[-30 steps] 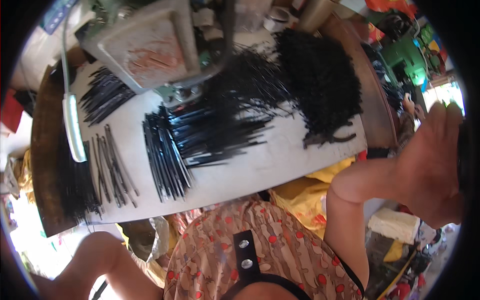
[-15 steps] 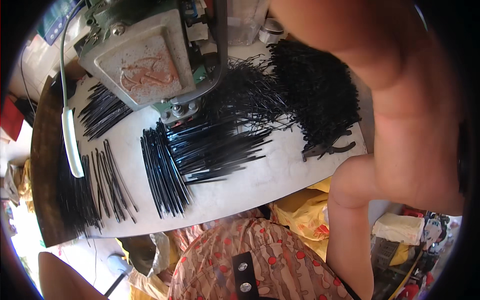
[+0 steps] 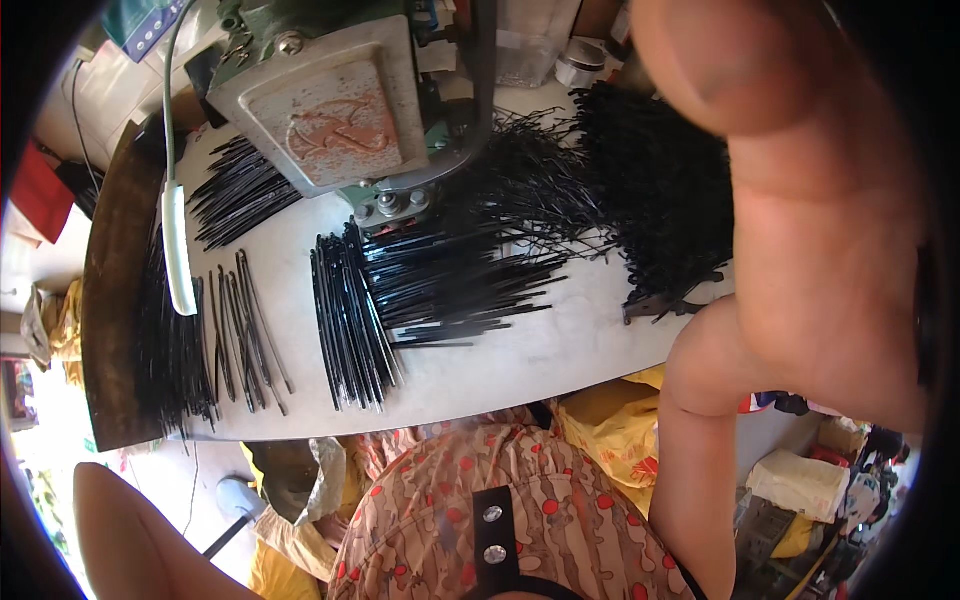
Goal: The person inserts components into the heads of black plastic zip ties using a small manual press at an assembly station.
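Very close to the lens, my right hand [image 3: 820,210] is raised and fills the upper right of the view. One thick, blurred digit [image 3: 715,75] curves in at the top; the other fingers are out of sight, so its grip does not show. Below it my right arm is sharply bent. At the lower left a bare bent part of my left arm [image 3: 130,530] shows, with the left hand outside the picture. Neither hand touches the bundles of thin black strips [image 3: 350,320] on the white tabletop [image 3: 500,375].
A green and grey machine head [image 3: 330,120] stands over the table. Several groups of black strips [image 3: 245,195] lie around it, with a large dark heap [image 3: 650,190] at the right. A white lamp tube [image 3: 177,250] hangs left. Yellow bags [image 3: 610,430] are below the table edge.
The whole view has shifted, so the machine and strips sit farther right and slightly higher. The digit of my right hand has moved right. The strips keep their arrangement.
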A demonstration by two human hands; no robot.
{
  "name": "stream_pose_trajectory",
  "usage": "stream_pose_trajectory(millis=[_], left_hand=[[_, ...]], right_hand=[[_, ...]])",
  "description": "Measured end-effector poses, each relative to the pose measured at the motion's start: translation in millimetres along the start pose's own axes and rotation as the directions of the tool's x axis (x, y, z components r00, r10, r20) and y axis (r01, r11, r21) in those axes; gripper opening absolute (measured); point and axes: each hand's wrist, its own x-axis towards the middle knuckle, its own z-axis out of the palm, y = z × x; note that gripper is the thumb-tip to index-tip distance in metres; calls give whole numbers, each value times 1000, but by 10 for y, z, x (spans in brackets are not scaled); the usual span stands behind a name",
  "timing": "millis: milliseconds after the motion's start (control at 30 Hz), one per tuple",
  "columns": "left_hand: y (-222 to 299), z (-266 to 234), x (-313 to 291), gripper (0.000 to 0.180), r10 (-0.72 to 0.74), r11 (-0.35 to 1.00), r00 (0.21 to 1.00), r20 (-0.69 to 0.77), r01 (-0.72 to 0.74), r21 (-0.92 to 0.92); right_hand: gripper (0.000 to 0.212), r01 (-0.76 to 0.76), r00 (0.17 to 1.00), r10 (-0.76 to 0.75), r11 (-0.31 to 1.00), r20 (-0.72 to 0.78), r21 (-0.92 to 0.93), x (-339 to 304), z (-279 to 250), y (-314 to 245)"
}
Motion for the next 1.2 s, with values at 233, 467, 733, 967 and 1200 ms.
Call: stream_pose_trajectory(millis=[233,467,733,967,1200], left_hand=[[-76,106,-143,16,9,999,999,-34,-8,42],[-84,-108,-159,18,31,987,999,-39,-24,159],[-49,-3,-107,21,91,979,993,-71,-75,191],[-230,1174,-286,7,-231,936,762,605,343,-75],[-808,2012,-633,8,-103,954,704,703,-130,270]], right_hand=[[64,-4,995,15,994,99,-108,87,159,61],[72,5,985,20,990,172,-142,189,124,-77],[33,-360,862,462,264,210,895,-185,554,531],[13,-741,654,633,647,414,181,-756,1169,843],[19,-483,722,609,784,328,-391,-701,1667,708]])
